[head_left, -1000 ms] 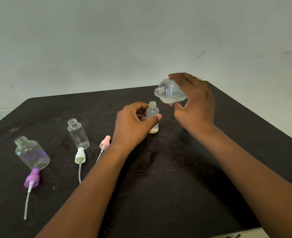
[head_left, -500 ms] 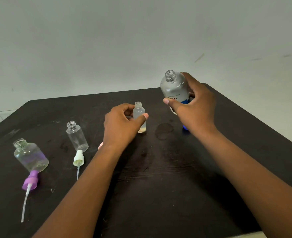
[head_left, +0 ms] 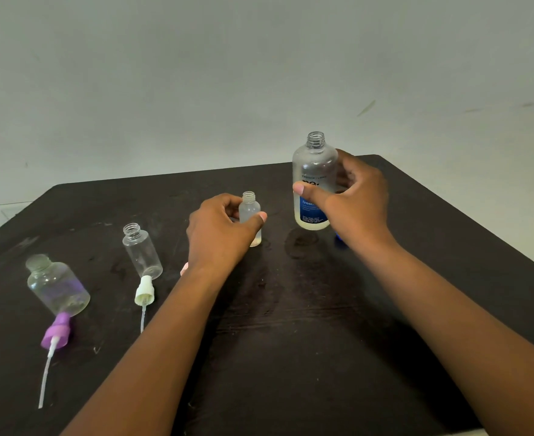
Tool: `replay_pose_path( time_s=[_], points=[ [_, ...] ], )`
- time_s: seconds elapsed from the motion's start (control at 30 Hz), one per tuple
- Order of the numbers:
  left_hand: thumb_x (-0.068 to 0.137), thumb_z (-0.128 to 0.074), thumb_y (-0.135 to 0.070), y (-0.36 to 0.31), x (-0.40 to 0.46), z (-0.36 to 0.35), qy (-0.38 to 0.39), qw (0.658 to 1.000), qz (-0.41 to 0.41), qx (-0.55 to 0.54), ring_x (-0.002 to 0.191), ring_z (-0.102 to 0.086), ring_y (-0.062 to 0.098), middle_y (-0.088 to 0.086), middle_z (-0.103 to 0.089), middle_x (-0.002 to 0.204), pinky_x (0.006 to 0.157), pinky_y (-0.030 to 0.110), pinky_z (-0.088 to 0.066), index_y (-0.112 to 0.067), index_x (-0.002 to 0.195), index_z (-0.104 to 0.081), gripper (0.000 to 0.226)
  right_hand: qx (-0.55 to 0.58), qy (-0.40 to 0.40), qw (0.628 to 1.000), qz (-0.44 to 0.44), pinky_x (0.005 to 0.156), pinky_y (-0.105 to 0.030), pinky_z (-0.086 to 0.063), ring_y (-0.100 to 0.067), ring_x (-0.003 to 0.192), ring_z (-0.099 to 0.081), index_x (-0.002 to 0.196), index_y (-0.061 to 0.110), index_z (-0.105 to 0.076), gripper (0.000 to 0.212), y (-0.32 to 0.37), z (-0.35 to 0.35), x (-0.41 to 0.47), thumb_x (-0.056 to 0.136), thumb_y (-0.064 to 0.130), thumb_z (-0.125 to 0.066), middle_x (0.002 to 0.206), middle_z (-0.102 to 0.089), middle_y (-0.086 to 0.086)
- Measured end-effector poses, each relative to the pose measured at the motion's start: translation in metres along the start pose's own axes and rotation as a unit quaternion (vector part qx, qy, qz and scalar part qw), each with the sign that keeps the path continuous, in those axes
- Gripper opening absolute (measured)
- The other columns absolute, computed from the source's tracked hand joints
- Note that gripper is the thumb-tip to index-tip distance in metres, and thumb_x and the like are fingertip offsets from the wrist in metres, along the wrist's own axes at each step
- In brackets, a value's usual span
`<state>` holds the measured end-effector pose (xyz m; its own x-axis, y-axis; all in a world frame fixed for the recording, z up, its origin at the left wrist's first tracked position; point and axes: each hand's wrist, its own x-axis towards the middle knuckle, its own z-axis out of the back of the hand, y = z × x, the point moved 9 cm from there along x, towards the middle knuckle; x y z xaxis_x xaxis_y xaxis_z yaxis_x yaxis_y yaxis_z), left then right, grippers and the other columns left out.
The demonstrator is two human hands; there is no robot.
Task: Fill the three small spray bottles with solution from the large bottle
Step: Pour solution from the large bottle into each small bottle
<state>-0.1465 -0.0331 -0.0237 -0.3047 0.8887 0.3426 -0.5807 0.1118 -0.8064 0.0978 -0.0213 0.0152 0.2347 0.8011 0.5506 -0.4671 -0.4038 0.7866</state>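
My right hand (head_left: 357, 199) grips the large open bottle (head_left: 314, 171) with a blue label, upright just above the dark table (head_left: 291, 341). My left hand (head_left: 218, 231) holds the smallest spray bottle (head_left: 249, 212) between thumb and fingers; it stands uncapped on the table with a little liquid at its bottom. Two more uncapped small bottles stand to the left: a slim clear one (head_left: 141, 251) and a wider one (head_left: 56, 284).
A white spray cap with its tube (head_left: 144, 292) lies before the slim bottle. A purple spray cap with tube (head_left: 56, 333) lies before the wide bottle. A pink cap (head_left: 184, 268) peeks out behind my left wrist. Something blue (head_left: 338, 237) shows under my right hand.
The large bottle has swung from tilted over the smallest bottle back to upright and shifted right. My left hand slid the smallest bottle a little to the left.
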Motion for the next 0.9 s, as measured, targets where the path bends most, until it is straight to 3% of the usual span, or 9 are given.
replay_pose_path(
  time_s=[0.23, 0.37, 0.63, 0.9],
  points=[
    [0.085, -0.086, -0.044, 0.000, 0.000, -0.001, 0.003, 1.000, -0.001, 0.024, 0.091, -0.071, 0.010, -0.010, -0.073, 0.098, 0.094, 0.041, -0.060, -0.025, 0.114, -0.074, 0.037, -0.006, 0.007, 1.000, -0.001, 0.093, -0.045, -0.060, -0.005, 0.099, -0.072, 0.113, 0.038, -0.073, 0.064, 0.003, -0.004, -0.004, 0.058, 0.069, -0.077, 0.102, -0.075, 0.020],
    [0.084, -0.086, -0.046, -0.002, -0.002, 0.000, 0.004, 0.999, -0.012, 0.037, 0.086, -0.066, 0.002, -0.018, -0.066, 0.091, 0.090, 0.036, -0.060, -0.028, 0.111, -0.070, 0.037, -0.021, 0.011, 1.000, 0.003, 0.091, -0.046, -0.060, -0.005, 0.097, -0.072, 0.110, 0.036, -0.073, 0.060, 0.002, -0.006, -0.006, 0.061, 0.069, -0.078, 0.100, -0.076, 0.017],
    [0.081, -0.084, -0.057, -0.029, -0.010, 0.014, -0.051, 0.992, -0.096, 0.064, 0.105, -0.068, 0.010, -0.008, -0.070, 0.121, 0.097, 0.042, -0.059, -0.023, 0.143, -0.060, 0.074, -0.042, 0.017, 0.999, 0.014, 0.089, -0.046, -0.060, -0.008, 0.097, -0.072, 0.112, 0.030, -0.074, 0.066, 0.005, -0.005, -0.008, 0.061, 0.073, -0.074, 0.103, -0.077, 0.012],
    [0.094, -0.076, -0.042, -0.060, -0.041, 0.058, -0.101, 0.974, -0.186, 0.084, 0.099, -0.067, 0.006, -0.009, -0.071, 0.121, 0.090, 0.036, -0.062, -0.024, 0.135, -0.066, 0.046, -0.043, 0.019, 0.999, 0.025, 0.087, -0.045, -0.061, -0.007, 0.093, -0.073, 0.109, 0.028, -0.075, 0.061, 0.010, -0.003, -0.009, 0.065, 0.070, -0.081, 0.099, -0.077, 0.012]
  ],
)
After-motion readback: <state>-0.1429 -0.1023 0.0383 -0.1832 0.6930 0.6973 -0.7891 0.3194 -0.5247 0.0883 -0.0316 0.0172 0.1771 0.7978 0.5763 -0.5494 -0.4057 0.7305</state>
